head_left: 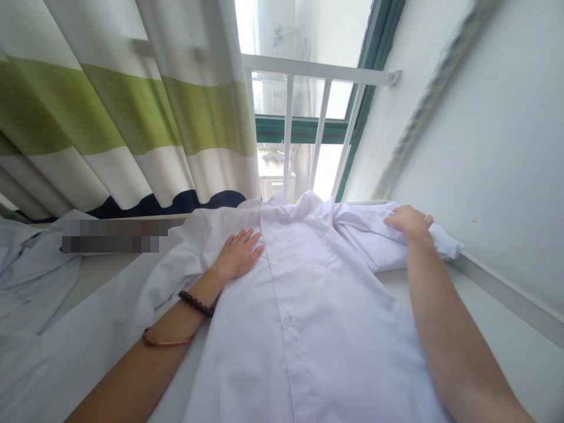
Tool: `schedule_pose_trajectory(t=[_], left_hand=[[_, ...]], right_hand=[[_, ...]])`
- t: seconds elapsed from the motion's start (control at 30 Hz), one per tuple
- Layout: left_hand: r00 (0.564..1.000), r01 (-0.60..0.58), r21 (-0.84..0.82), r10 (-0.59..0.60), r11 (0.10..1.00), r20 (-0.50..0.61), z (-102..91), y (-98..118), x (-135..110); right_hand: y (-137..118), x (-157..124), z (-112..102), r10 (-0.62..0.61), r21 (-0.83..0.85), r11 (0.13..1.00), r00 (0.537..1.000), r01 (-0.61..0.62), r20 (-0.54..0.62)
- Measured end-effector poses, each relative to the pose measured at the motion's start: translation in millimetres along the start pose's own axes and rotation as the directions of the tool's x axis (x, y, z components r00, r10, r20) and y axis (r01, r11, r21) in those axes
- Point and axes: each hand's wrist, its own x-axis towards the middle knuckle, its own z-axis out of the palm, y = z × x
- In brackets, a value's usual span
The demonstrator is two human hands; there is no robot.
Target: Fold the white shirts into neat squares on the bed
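A white shirt [326, 311] lies spread front up beneath and between the hands, its collar just beyond them and its button placket running back toward the wearer. The left hand [238, 254] rests flat on the shirt's chest, released, fingers extended; a dark bead bracelet [196, 304] and a red bracelet [170, 341] circle that forearm. The right hand [409, 222] curls over the outstretched sleeve, above a folded white garment [390, 255]; its fingertips are hidden, so I cannot tell whether it grasps the cloth.

Left of the left hand, more white clothing [39, 282] lies rumpled. The white surface [511, 352] shows to the right of the right forearm, meeting a skirting strip [506, 294] and a pale wall [506, 147]. Beyond the left hand hangs a cream curtain [211, 41] with a green band; ahead, between the hands, white railings [324, 70] cross a green-framed window [304, 129].
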Motion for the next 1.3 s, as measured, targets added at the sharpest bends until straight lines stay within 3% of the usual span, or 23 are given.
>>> schedule_pose_trajectory(t=[0.1,0.2,0.27,0.3,0.33,0.37,0.4,0.47,0.5,0.53,0.67,0.73,0.9,1.0,1.07,1.13,1.23,1.3], left_hand=[[0.992,-0.047,-0.035,0.043,0.998,-0.115,0.7,-1.0,0.9],[0.950,-0.122,-0.118,0.081,0.986,-0.303,-5.1,2.2,0.0],[0.937,-0.168,-0.304,0.056,0.938,-0.345,-10.6,6.3,-2.1],[0.952,-0.175,-0.432,0.040,0.885,-0.304,-12.9,8.4,-3.4],[0.971,-0.167,-0.565,0.037,0.808,-0.235,-14.8,10.1,-4.6],[0.987,-0.143,-0.686,0.049,0.713,-0.154,-16.0,11.4,-5.5],[0.994,-0.106,-0.782,0.069,0.615,-0.080,-16.5,12.0,-5.9],[0.995,-0.045,-0.888,0.096,0.457,-0.001,-15.6,11.9,-5.2],[0.995,-0.030,-0.909,0.096,0.416,0.011,-14.3,11.3,-4.2],[0.996,-0.026,-0.915,0.094,0.402,0.013,-12.7,10.7,-2.9],[0.993,-0.078,-0.880,0.115,0.469,-0.027,-5.7,9.6,1.3],[0.990,-0.099,-0.865,0.139,0.492,-0.034,-3.8,10.1,1.6],[0.990,-0.090,-0.874,0.136,0.478,-0.027,-5.0,12.1,-0.3],[0.991,-0.073,-0.885,0.130,0.461,-0.014,-6.1,13.3,-0.8],[0.991,-0.072,-0.883,0.133,0.463,-0.011,-6.4,13.7,-0.8],[0.991,-0.080,-0.880,0.135,0.467,-0.019,-7.3,13.8,-0.9],[0.993,-0.081,-0.895,0.108,0.439,-0.037,-11.0,13.4,-1.3],[0.993,-0.041,-0.933,0.115,0.358,0.001,-15.5,12.7,-1.9]], right_hand=[[-15.6,-15.1,-24.5,-0.063,0.008,0.998,0.990,0.065,-0.130],[-44.5,-52.6,-47.4,-0.312,0.007,0.942,0.884,0.335,-0.347],[-68.8,-83.6,-53.4,-0.531,0.036,0.827,0.800,0.561,-0.279],[-80.9,-98.0,-53.1,-0.623,0.101,0.755,0.757,0.648,-0.196],[-92.1,-110.3,-51.1,-0.702,0.159,0.686,0.703,0.710,-0.114],[-101.8,-120.0,-47.8,-0.788,0.224,0.598,0.616,0.770,-0.012],[-109.5,-126.6,-43.8,-0.860,0.326,0.504,0.497,0.800,0.113],[-118.6,-130.7,-36.2,-0.918,0.522,0.390,0.279,0.759,0.280],[-120.0,-129.1,-33.2,-0.922,0.580,0.376,0.226,0.723,0.316],[-119.7,-125.8,-30.8,-0.916,0.598,0.388,0.225,0.702,0.331],[-111.1,-107.7,-22.8,-0.843,0.390,0.531,0.423,0.752,0.333],[-107.6,-101.0,-16.8,-0.807,0.334,0.574,0.447,0.747,0.386],[-107.9,-92.8,0.1,-0.793,0.341,0.548,0.345,0.764,0.502],[-109.5,-91.3,3.4,-0.789,0.371,0.575,0.374,0.729,0.487],[-109.6,-91.2,2.6,-0.762,0.314,0.600,0.406,0.736,0.504],[-108.7,-91.7,0.1,-0.748,0.251,0.592,0.406,0.766,0.525],[-105.5,-94.3,-5.9,-0.810,0.405,0.537,0.318,0.739,0.493],[-103.7,-97.4,-10.6,-0.870,0.593,0.483,0.276,0.644,0.408]])
